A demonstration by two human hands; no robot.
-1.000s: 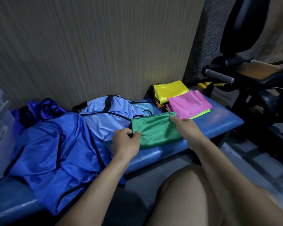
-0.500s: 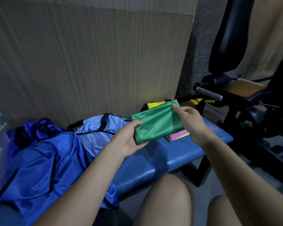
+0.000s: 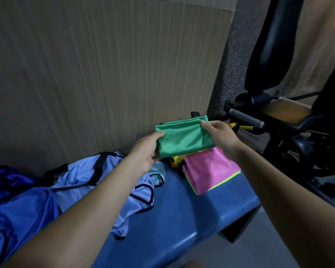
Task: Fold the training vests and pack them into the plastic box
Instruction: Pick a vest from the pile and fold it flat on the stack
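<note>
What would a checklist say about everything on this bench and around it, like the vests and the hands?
Surface: blue padded bench, vests lying on it.
Job's things: folded green vest held above the bench; folded pink vest on a lime one; yellow vest peeking out behind; unfolded light blue vest and dark blue vest in a heap. Plastic box: nothing seen.
Clutter: nothing seen.
Grippers: left hand and right hand both hold the green vest.
Cables: nothing seen.
Surroundings: wood-grain wall; black gym machine at right.

Dim indoor light, deep shadows at right, soft blur, wide-angle edge distortion
</note>
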